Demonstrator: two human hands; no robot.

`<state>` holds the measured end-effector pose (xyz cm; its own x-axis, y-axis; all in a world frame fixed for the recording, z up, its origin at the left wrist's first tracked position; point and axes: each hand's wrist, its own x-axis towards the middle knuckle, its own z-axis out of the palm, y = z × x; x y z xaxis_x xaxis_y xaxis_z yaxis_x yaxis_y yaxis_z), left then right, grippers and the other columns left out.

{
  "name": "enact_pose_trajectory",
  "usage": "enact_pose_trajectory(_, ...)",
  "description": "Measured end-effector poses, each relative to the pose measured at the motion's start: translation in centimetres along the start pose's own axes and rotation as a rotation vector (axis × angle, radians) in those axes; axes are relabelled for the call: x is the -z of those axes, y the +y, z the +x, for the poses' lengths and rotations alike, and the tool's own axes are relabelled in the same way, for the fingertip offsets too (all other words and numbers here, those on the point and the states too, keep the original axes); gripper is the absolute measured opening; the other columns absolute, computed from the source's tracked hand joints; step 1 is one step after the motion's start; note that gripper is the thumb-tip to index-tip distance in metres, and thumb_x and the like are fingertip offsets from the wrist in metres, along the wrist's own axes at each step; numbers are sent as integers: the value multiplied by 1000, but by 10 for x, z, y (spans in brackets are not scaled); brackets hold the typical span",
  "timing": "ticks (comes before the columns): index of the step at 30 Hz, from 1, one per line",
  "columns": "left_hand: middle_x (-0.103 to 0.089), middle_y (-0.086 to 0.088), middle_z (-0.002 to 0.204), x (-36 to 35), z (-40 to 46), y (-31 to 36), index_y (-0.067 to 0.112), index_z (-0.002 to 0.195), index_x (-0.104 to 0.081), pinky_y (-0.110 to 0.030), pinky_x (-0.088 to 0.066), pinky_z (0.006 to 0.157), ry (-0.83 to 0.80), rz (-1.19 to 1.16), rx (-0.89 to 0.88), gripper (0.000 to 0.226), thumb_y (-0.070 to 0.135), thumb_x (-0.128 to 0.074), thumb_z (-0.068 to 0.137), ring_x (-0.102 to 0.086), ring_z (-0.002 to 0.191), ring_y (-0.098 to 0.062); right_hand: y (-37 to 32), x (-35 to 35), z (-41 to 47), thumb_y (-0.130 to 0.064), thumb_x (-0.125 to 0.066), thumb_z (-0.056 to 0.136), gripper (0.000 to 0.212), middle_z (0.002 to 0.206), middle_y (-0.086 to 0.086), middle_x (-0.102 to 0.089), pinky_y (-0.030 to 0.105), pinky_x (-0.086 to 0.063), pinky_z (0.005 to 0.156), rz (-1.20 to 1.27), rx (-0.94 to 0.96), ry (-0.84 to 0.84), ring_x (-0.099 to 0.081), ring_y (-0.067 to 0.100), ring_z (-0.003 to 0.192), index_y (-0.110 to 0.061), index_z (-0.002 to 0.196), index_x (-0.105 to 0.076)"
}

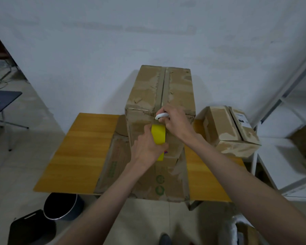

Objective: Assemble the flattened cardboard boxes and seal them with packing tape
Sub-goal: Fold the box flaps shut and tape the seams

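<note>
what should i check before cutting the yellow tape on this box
1. Tape roll held: ok. The left hand grips the yellow tape roll against the front face of the tall box.
2. Cutter in hand: ok. The right hand holds the white cutter at the box's top front edge, just above the roll.
3. Blade out: cannot tell, too small to see.
4. Left fingers away from the cutter: cannot tell. The two hands are close together.
5. Top seam closed: ok. The flaps meet along the centre line.
6. Box steady: ok. It stands upright on flattened cardboard on the wooden table.
</note>
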<state>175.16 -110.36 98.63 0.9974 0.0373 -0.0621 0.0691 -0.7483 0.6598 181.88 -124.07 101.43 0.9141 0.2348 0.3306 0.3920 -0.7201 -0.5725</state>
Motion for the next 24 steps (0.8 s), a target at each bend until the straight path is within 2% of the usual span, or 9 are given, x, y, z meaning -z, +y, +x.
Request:
enact_pose_trajectory(6, -62, -10, 113, 2, -2, 2, 22, 134, -37, -38, -41, 66, -9, 13, -3, 77, 54, -74, 75, -60, 103, -39, -4, -1, -1, 0, -67, 85, 13, 98, 0, -64, 33, -43, 83, -50, 26, -3, -55, 19, 96, -11, 93, -69)
enact_pose_trajectory(14, -63, -9, 109, 1, -4, 3, 20, 131, -38, -37, -37, 63, -1, 28, -1, 75, 54, -74, 75, -61, 102, -38, -7, 1, -2, 0, -67, 86, 14, 104, 6, -63, 37, -43, 86, -147, 40, -55, -56, 24, 98, -8, 97, -68)
enact_pose_trajectory(19, -64, -10, 108, 4, -4, 3, 20, 130, -39, -38, -40, 65, 14, 29, -18, 73, 54, -73, 75, -61, 101, -39, -10, -1, -2, -2, -66, 87, 13, 106, 9, -64, 41, -41, 88, -231, 70, -61, -57, 29, 97, -7, 99, -67)
enact_pose_trajectory(24, -64, -10, 108, 3, -3, 5, 20, 132, -40, -37, -41, 66, 23, 41, -24, 74, 55, -72, 76, -62, 101, -38, -4, 1, 0, 0, -67, 85, 17, 104, 6, -66, 33, -38, 80, -310, 89, -77, -60, 28, 92, -10, 98, -68)
